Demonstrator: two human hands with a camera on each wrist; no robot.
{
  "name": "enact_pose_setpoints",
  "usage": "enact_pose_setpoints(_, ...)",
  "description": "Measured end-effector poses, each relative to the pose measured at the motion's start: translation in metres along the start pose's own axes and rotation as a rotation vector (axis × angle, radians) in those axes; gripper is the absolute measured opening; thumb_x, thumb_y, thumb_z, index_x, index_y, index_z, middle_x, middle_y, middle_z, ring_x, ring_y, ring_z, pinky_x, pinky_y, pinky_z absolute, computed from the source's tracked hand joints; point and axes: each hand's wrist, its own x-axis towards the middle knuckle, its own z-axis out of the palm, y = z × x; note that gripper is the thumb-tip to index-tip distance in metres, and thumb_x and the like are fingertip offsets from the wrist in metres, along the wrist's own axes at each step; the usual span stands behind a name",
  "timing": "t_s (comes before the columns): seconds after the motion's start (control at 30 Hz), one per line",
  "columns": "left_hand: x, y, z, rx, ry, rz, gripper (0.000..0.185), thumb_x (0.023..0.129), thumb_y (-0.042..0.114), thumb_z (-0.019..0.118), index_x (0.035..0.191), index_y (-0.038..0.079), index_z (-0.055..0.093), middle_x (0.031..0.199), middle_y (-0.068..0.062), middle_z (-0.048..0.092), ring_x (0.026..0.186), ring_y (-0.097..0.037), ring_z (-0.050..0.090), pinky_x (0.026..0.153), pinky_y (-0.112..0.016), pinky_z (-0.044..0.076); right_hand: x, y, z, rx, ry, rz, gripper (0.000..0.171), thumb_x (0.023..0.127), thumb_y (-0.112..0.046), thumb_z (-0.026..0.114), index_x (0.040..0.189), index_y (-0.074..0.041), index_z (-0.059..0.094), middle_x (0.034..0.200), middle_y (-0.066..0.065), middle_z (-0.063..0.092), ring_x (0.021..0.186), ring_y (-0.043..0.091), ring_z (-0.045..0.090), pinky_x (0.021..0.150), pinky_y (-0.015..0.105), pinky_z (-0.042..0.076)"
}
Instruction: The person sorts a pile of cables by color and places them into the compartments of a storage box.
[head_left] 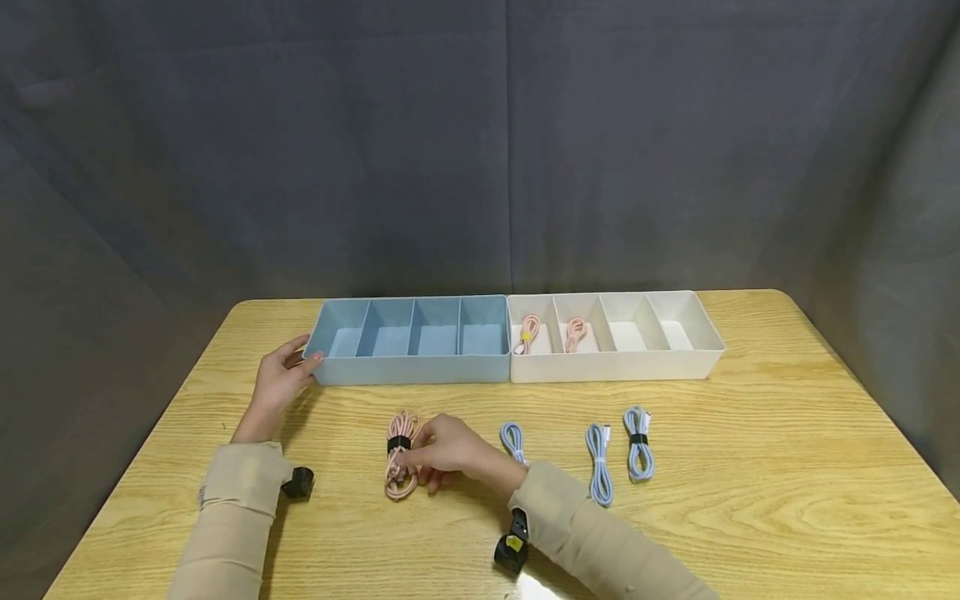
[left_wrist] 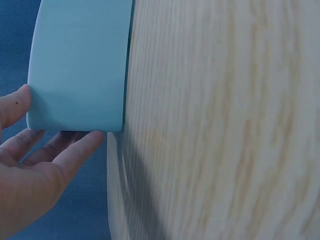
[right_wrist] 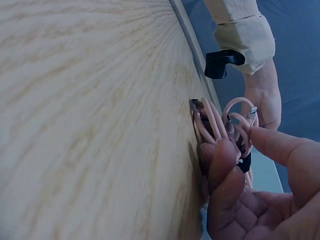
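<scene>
A coiled pink cable (head_left: 400,454) with a black strap lies on the wooden table (head_left: 750,467) in front of the blue tray. My right hand (head_left: 442,452) pinches it at the strap; in the right wrist view the fingers (right_wrist: 225,170) curl round the pink cable (right_wrist: 215,122). My left hand (head_left: 281,379) rests with straight fingers against the left end of the blue tray (head_left: 408,367), seen close as the blue tray (left_wrist: 80,65) with fingers (left_wrist: 75,152) at its corner. The white tray (head_left: 615,362) holds two pink cables (head_left: 528,332) in its left compartments.
Three coiled blue cables (head_left: 598,462) lie on the table right of my right hand. The two four-compartment trays stand side by side at the table's back. A dark cloth backdrop (head_left: 480,150) hangs behind. Small black cameras (head_left: 512,546) sit at both wrists.
</scene>
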Motion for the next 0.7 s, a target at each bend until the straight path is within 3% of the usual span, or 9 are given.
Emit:
enact_pose_setpoints(0.1,0.004,-0.006,0.0,-0.009,0.001,0.01,0.06,0.093,0.023,0.053,0.141,-0.002,0.028,0.129,-0.03,0.04,0.108,-0.03,0.048,0.079,-0.025,0.049,0.0,0.001,0.0,-0.011,-0.008,0.009,0.02,0.082,-0.022,0.069,0.071,-0.006,0.065,0.056,0.012,0.062,0.04,0.014,0.054,0.036,0.02,0.042)
enact_pose_setpoints(0.2,0.016,-0.025,-0.001,-0.016,0.031,0.02,0.063,0.09,0.031,0.058,0.14,0.002,0.033,0.127,-0.028,0.043,0.102,-0.023,0.052,0.071,-0.017,0.049,0.001,0.001,0.0,-0.018,-0.016,0.003,0.022,0.082,-0.021,0.069,0.067,-0.005,0.067,0.054,0.012,0.061,0.039,0.014,0.054,0.036,0.02,0.041)
enact_pose_setpoints(0.37,0.037,-0.055,-0.004,-0.032,0.046,0.048,0.067,0.087,0.035,0.061,0.14,0.004,0.034,0.126,-0.025,0.044,0.107,-0.03,0.05,0.067,-0.014,0.049,0.003,0.002,0.001,-0.042,-0.016,-0.014,0.023,0.082,-0.019,0.068,0.064,-0.006,0.067,0.053,0.009,0.061,0.039,0.013,0.054,0.036,0.02,0.042)
enact_pose_setpoints(0.53,0.041,-0.059,-0.004,-0.046,0.04,0.072,0.065,0.088,0.03,0.061,0.14,0.001,0.033,0.126,-0.028,0.044,0.11,-0.038,0.046,0.065,-0.014,0.049,0.003,0.004,0.001,-0.081,0.0,-0.049,0.023,0.081,-0.018,0.067,0.062,-0.006,0.067,0.052,0.009,0.061,0.039,0.014,0.055,0.037,0.021,0.043)
enact_pose_setpoints(0.7,0.04,-0.057,-0.003,-0.031,0.044,0.069,0.063,0.089,0.029,0.06,0.14,0.003,0.034,0.123,-0.027,0.046,0.104,-0.03,0.05,0.065,-0.013,0.049,0.003,0.004,0.0,-0.102,0.019,-0.089,0.024,0.08,-0.015,0.066,0.059,-0.004,0.067,0.05,0.009,0.06,0.039,0.015,0.055,0.037,0.022,0.043)
